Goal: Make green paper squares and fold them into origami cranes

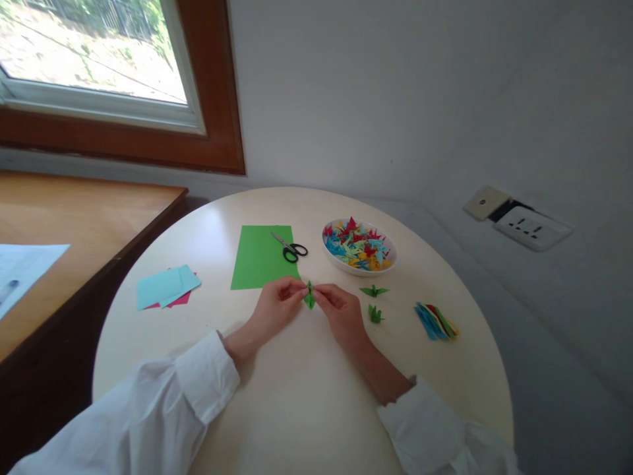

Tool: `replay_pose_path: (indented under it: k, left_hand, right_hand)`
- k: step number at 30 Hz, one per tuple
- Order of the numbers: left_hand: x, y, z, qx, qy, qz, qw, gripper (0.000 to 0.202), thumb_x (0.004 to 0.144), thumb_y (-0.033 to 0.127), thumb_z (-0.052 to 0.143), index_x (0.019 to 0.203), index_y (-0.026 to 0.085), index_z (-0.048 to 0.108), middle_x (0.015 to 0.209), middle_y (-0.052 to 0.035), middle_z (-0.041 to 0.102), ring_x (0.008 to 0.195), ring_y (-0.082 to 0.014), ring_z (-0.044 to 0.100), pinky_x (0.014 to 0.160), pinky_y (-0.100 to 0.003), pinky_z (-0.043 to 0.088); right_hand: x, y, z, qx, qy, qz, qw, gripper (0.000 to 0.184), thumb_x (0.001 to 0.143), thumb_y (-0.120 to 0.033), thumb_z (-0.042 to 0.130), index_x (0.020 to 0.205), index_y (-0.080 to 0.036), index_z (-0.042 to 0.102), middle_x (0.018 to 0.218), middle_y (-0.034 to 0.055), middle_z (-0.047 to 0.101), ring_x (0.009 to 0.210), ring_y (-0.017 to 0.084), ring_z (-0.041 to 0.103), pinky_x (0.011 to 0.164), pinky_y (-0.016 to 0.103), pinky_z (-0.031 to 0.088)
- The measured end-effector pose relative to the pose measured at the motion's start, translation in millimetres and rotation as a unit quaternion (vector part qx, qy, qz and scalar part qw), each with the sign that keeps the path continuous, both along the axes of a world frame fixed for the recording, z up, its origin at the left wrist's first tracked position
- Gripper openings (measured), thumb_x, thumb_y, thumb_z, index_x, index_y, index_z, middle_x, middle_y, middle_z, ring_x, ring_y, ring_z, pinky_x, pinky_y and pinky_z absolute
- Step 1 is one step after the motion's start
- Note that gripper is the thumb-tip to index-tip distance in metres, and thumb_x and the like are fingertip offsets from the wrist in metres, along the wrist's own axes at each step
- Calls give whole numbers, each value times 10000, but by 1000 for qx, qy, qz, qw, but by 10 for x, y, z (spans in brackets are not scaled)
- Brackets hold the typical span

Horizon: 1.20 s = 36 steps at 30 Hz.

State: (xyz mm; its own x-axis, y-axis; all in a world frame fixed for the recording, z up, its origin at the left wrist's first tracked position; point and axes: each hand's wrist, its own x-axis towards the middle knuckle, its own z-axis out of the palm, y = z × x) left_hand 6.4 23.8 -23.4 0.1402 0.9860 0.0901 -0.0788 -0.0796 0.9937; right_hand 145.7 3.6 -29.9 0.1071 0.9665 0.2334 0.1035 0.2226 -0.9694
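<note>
The green fold (310, 302) is over the middle of the round white counter (297, 409), pinched by both hands: the left hand's (280, 302) fingers grip it from 9 o'clock, the right hand's (342, 310) from 3, thumb and forefinger drawn narrow. Whether it touches the counter I cannot tell. Near the right hand, around 3 o'clock from the fold, lie two green cranes (374, 291). The green sheet (260, 260) is at 10, the scissors (290, 251) partly on it at 11. The white bowl (354, 271) of coloured cranes (359, 243) stands between 1 and 2. Farther out, coloured strips (435, 321) lie just past 3; blue cards (159, 287) overlap red ones (182, 299) at 9
</note>
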Motion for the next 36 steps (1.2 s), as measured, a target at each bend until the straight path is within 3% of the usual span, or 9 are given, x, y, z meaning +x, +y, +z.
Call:
replay_pose_path:
  k: [9, 17, 26, 36]
  left_hand:
    - [9, -20, 43, -11, -8, -18, 1000, 206, 623, 302, 735, 665, 143, 611, 574, -5, 644, 542, -122, 588, 546, -235, 465]
    - [18, -34, 60, -23, -18, -19, 999, 192, 627, 276, 729, 676, 147, 595, 565, 6, 628, 529, -112, 585, 522, -220, 451]
    - [-20, -8, 17, -37, -22, 19, 999, 144, 624, 215, 703, 699, 143, 603, 602, 3, 650, 555, -107, 598, 532, -203, 441]
    - [-26, 10, -39, -36, -32, 21, 999, 172, 623, 245, 710, 703, 148, 593, 582, 10, 640, 556, -111, 606, 532, -204, 444]
  right_hand:
    - [-31, -1, 30, -51, 73, 8, 996, 159, 635, -295, 686, 738, -175, 667, 676, 11, 681, 557, 131, 603, 566, 277, 512]
    - [-44, -5, 48, -42, 86, 17, 995, 124, 626, -278, 683, 672, -188, 610, 618, -16, 642, 537, 122, 596, 543, 260, 515]
    - [-32, -32, 59, -17, 36, 13, 999, 134, 691, -289, 627, 752, -186, 689, 724, 30, 710, 661, 154, 642, 649, 292, 534]
    - [-39, -47, 22, -18, 25, 14, 999, 132, 645, -253, 699, 754, -180, 714, 786, 49, 723, 742, 181, 669, 713, 312, 546]
